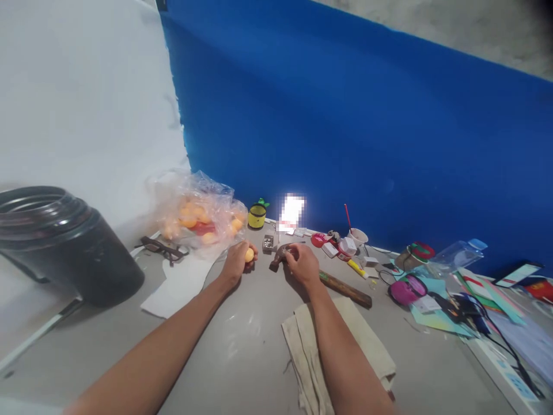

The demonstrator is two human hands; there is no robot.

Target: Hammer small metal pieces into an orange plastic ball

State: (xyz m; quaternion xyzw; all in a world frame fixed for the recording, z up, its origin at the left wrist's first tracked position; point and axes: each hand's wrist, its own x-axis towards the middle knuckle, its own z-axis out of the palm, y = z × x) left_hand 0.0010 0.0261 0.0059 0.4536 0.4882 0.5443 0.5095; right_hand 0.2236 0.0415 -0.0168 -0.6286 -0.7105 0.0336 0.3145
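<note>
My left hand is closed around a small orange ball, which looks like a ping-pong ball, just above the grey table. To its right, my right hand has its fingers closed on a claw hammer near the head. The hammer's dark metal head points left, and its wooden handle lies on the table towards the right. Between and beyond the hands sits a small open box with shiny bits in it. A folded beige cloth lies under my right forearm.
A clear plastic bag of orange balls stands at the back left, near glasses and white paper. A large dark bottle is at far left. Clutter, a paper cup and a pink pouch occupy the right.
</note>
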